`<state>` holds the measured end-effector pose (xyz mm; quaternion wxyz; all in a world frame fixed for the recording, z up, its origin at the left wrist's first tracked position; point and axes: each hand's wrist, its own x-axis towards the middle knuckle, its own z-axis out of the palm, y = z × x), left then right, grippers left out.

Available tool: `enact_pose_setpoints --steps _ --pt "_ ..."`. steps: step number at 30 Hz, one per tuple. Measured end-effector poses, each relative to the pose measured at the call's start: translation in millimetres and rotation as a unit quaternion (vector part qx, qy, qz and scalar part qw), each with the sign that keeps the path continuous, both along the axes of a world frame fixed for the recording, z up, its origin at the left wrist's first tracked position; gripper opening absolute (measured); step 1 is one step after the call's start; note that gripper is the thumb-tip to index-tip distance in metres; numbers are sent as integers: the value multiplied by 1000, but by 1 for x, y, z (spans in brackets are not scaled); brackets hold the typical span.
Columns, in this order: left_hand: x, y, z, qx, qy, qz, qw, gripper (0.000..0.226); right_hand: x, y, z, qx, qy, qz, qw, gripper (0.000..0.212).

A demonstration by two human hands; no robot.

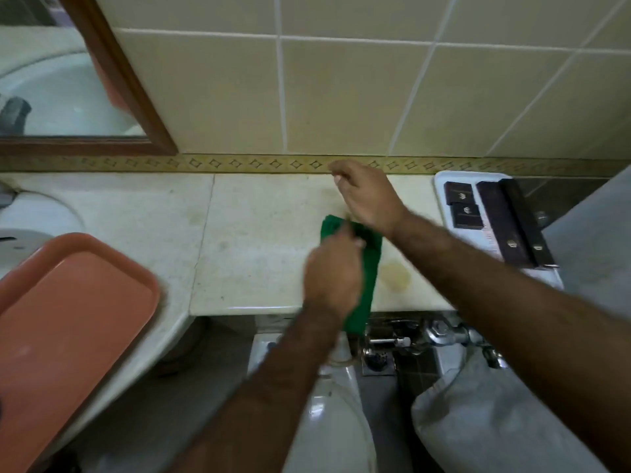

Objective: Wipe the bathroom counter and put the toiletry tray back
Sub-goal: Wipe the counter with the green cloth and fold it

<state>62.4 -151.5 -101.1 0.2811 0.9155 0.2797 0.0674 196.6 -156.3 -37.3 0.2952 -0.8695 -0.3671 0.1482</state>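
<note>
Both hands worked the green cloth (367, 264) on the worktop (259, 233), left grip (333, 271) pinching it, right grip (367, 196) blurred, toiletry tray (444, 177) parked aside right for wiping.

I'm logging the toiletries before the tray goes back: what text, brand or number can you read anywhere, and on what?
No text can be read.
Small dark boxes on the white tray: pale emblem, lettering too small.
Long dark boxes: pale emblem near the end, no legible words.
Card under the boxes: printed lines, blurred.
Orange tray: no markings visible.
</note>
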Motion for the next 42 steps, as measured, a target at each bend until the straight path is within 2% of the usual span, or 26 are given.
enact_pose_setpoints --steps 2,4,6,10,14,16,18,20,23,26,30,33,36,38,42 --pt "-15 51 2 53 -11 61 997 48 -30 -24 -9 9 -19 -70 997 37" --pt "-40 98 -5 99 61 89 989 55 -71 -44 -35 -80 -33 -58 995 48" --pt "-58 119 -18 123 133 67 981 64 -103 -49 -64 -158 -82 -31 983 69" --pt "-58 122 -36 166 129 53 976 71 -107 -37 -92 -171 -143 -46 974 77" --pt "-59 123 -37 171 135 56 974 71 -90 -25 -96 -179 -175 74 965 77" --pt "-59 123 -36 171 131 54 975 70 -86 -27 -96 -171 -183 103 963 77" --pt "-60 123 -35 169 132 51 975 70 -91 -38 -98 -175 -175 68 967 78" --pt "-64 123 -37 170 134 47 975 70 -102 -56 -101 -192 -146 -37 970 80" --pt "-65 123 -35 165 134 43 976 71 -105 -86 -100 -225 -126 -170 951 81" --pt "-63 122 -35 163 125 45 978 71 -89 -93 -96 -232 -114 -233 937 82" --pt "-62 124 -38 168 110 47 979 70 -33 -57 -90 -237 -99 -252 933 80" --pt "-61 127 -40 171 109 52 978 69 -8 -38 -89 -250 -117 -209 938 78" --pt "-61 127 -41 172 109 48 978 69 -28 -57 -94 -232 -143 -112 956 78" --pt "-62 125 -40 171 108 48 978 69 -55 -86 -95 -215 -147 -87 962 78" --pt "-62 125 -36 170 109 47 978 69 -88 -121 -96 -241 -127 -216 938 80"
